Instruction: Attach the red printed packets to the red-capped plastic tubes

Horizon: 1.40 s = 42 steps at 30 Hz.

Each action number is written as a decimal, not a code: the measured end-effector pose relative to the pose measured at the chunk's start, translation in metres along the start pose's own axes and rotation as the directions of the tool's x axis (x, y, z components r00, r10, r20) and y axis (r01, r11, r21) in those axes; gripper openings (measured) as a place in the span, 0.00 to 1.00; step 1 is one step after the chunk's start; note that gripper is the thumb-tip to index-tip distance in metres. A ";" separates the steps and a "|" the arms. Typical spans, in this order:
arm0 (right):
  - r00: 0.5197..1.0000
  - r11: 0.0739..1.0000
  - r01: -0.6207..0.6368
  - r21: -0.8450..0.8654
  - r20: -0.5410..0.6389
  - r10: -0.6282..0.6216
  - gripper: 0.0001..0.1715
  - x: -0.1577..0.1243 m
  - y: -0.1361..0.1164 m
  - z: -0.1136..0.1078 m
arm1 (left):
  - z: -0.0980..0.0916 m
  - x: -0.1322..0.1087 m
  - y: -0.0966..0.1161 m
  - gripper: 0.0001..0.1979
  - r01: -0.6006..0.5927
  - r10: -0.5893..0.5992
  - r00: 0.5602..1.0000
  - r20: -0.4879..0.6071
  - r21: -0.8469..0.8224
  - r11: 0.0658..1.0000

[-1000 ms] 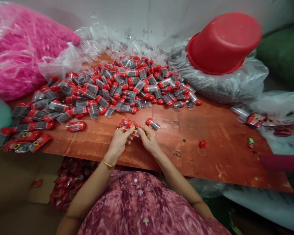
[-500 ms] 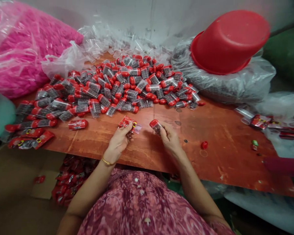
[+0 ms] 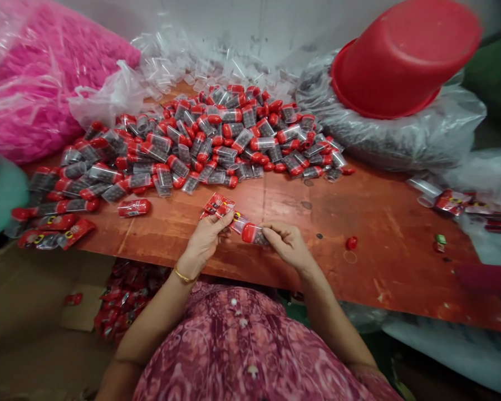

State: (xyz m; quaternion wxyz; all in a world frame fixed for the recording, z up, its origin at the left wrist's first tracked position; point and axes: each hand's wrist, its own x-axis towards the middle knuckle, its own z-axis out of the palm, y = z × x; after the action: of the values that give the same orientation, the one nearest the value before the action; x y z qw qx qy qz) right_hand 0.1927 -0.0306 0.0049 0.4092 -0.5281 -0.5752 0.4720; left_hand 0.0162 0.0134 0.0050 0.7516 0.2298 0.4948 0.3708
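My left hand is closed, pinching some red printed plastic sleeves between thumb and fingers. My right hand grips a small clear bottle with a red cap and dark contents, by its far end. The bottle lies level, its red cap pointing left at the sleeve's clear end; whether the cap is inside the sleeve I cannot tell. Beyond both hands spreads a large heap of similar red-capped bottles. One bottle in a red wrapper lies on the table to the left of my left hand.
An upturned red bucket rests on a clear bag at the back right. A bag of pink pieces stands back left. A loose red cap lies on the wooden table. Below the edge, wrapped red items are piled.
My right hand has brought the bottle left and down, turning it level, so that its cap meets the sleeve's end. The left hand has stayed nearly in place, holding the sleeves.
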 end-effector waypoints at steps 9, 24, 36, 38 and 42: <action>1.000 0.999 0.002 0.048 -0.006 -0.002 0.18 0.004 0.010 0.006 | -0.003 0.001 -0.001 0.19 -0.001 -0.001 0.998 0.064 0.027 1.000; 0.972 0.990 0.109 0.087 -0.220 -0.087 0.11 0.004 0.025 0.053 | 0.008 -0.002 -0.012 0.18 -0.144 0.142 0.990 -0.021 -0.208 0.968; 0.923 0.981 0.105 0.164 -0.383 -0.035 0.10 0.002 0.017 0.062 | 0.018 -0.005 -0.024 0.19 -0.255 0.250 0.967 -0.052 -0.196 0.947; 0.903 0.982 0.113 0.152 -0.429 -0.037 0.10 0.002 0.019 0.066 | 0.020 -0.006 -0.025 0.19 -0.260 0.254 0.966 -0.055 -0.208 0.943; 0.939 0.984 0.158 0.080 -0.319 -0.125 0.09 -0.002 0.025 0.068 | 0.017 -0.007 -0.022 0.19 -0.303 0.304 0.952 -0.021 -0.176 0.937</action>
State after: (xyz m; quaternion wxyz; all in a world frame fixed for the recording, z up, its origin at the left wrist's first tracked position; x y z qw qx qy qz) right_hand 0.1326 -0.0399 -0.0342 0.5551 -0.5313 -0.5142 0.3810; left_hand 0.0378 -0.0055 -0.0002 0.7046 0.2368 0.4158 0.5240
